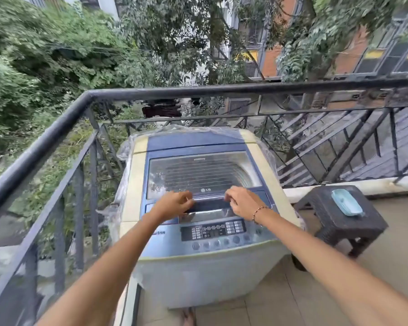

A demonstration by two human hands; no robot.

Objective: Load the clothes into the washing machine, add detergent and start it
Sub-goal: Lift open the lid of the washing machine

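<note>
Washing machine (198, 267) is standing upright in the balcony corner by the railing (57, 128), control panel (213, 229) facing the person. Its lid (198, 175) is lying flat and closed, front lip running left to right. Left hand (174, 203) and right hand (243, 203) are both curling fingers onto that lip. I'm guessing the lid's stiff, light-ish, maybe slick, and hinging away, so the lip looks like the right place to grab.

The washing machine (198, 267) has a smooth cream and blue plastic body, wrapped in crinkled clear plastic film (124, 150). Its lid (203, 175) is glossy and see-through. The railing (198, 91) is dull dark metal. The stool (327, 222) looks matt and woven-textured, and the floor tiles (292, 302) are smooth.
</note>
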